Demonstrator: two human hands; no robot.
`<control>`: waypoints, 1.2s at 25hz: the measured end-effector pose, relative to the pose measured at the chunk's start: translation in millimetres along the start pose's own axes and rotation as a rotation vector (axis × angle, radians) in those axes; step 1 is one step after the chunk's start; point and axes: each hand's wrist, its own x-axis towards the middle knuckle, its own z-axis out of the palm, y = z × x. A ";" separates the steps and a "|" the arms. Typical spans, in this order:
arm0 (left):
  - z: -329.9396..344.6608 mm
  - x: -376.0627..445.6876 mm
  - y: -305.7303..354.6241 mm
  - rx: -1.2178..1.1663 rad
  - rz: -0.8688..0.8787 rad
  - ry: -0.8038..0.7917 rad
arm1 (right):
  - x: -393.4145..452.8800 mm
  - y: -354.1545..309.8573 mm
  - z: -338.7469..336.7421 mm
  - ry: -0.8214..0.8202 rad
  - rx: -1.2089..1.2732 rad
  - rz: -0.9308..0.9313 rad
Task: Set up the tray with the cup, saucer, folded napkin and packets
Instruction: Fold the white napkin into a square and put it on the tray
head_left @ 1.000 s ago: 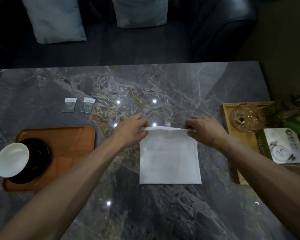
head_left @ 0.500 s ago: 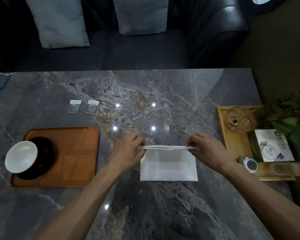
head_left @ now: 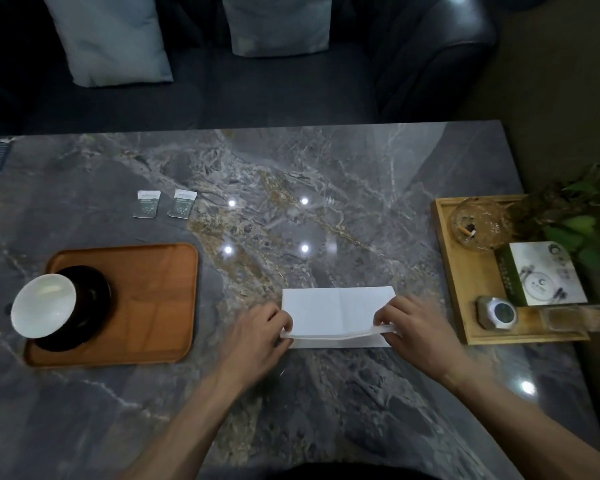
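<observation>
A white napkin [head_left: 329, 311] lies folded over on the marble table in front of me. My left hand [head_left: 258, 336] pinches its near left corner and my right hand [head_left: 411, 327] pinches its near right corner, holding the folded edge just above the lower layer. To the left, an orange-brown tray [head_left: 153, 299] carries a black saucer [head_left: 96, 299] with a white cup [head_left: 44, 310] on it. Two small packets [head_left: 147, 204] [head_left: 182, 203] lie side by side on the table beyond the tray.
A wooden tray [head_left: 465, 289] at the right edge holds a glass ashtray [head_left: 478, 221], a green-and-white box [head_left: 541, 275] and a small round gadget [head_left: 497, 313]. A plant [head_left: 579, 216] overhangs it. A dark sofa with two pale cushions [head_left: 108, 39] stands beyond the table.
Both hands have drawn the napkin's far edge toward me, folding it in half over itself. The cup, saucer, tray and packets have not moved.
</observation>
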 end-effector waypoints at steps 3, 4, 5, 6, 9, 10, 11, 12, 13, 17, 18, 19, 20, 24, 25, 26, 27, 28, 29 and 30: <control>10.0 -4.9 0.1 0.028 0.013 -0.055 | -7.7 1.7 11.5 0.001 -0.008 -0.006; 12.7 -5.6 -0.4 0.038 0.019 -0.067 | -9.5 1.6 14.6 -0.001 -0.022 -0.006; 15.2 -6.0 -1.2 0.048 0.023 -0.076 | -10.7 1.4 17.8 -0.001 -0.040 -0.005; 17.5 -6.2 -2.1 0.061 0.025 -0.081 | -11.8 1.5 20.9 0.001 -0.055 -0.001; 22.9 -6.0 -2.7 0.083 0.016 -0.102 | -14.8 5.2 28.4 -0.016 -0.085 0.009; 24.2 -5.5 -3.8 0.083 0.012 -0.105 | -15.2 6.6 30.4 -0.022 -0.095 0.009; 25.4 -5.0 -4.7 0.084 0.008 -0.112 | -15.8 7.8 31.7 -0.026 -0.102 0.008; 26.1 -4.7 -5.5 0.086 0.007 -0.120 | -16.2 8.8 32.3 -0.027 -0.107 0.008; 26.3 -4.6 -6.4 0.086 0.010 -0.128 | -16.7 8.9 32.7 -0.025 -0.111 0.006; 28.3 -4.2 -8.0 0.094 0.015 -0.137 | -16.0 7.7 32.7 -0.055 -0.149 -0.005; 28.1 -3.8 -8.5 0.093 0.020 -0.141 | -14.7 6.9 33.0 -0.085 -0.162 0.002; 27.4 -2.6 -8.6 0.096 0.024 -0.152 | -13.5 6.3 33.5 -0.116 -0.171 0.014; 26.1 -0.9 -9.1 0.109 0.031 -0.167 | -12.4 5.6 34.3 -0.140 -0.170 0.037; 17.3 15.7 -2.3 0.153 0.075 -0.066 | -2.2 -4.2 38.7 0.054 -0.150 0.090; 18.9 23.2 4.5 0.145 0.083 0.004 | 4.6 -7.4 40.3 0.125 -0.139 0.088; 22.6 31.4 13.5 0.141 0.087 0.076 | 12.2 -10.6 43.2 0.179 -0.130 0.086; 28.3 39.4 24.3 0.138 0.077 0.133 | 20.0 -14.2 47.2 0.198 -0.127 0.089; 35.1 46.8 35.3 0.131 0.053 0.160 | 27.6 -17.3 51.8 0.186 -0.133 0.102; 42.6 52.9 45.6 0.126 0.017 0.147 | 33.9 -19.9 56.7 0.148 -0.149 0.122; 50.5 56.7 53.5 0.139 -0.022 0.107 | 37.7 -22.1 61.9 0.108 -0.166 0.141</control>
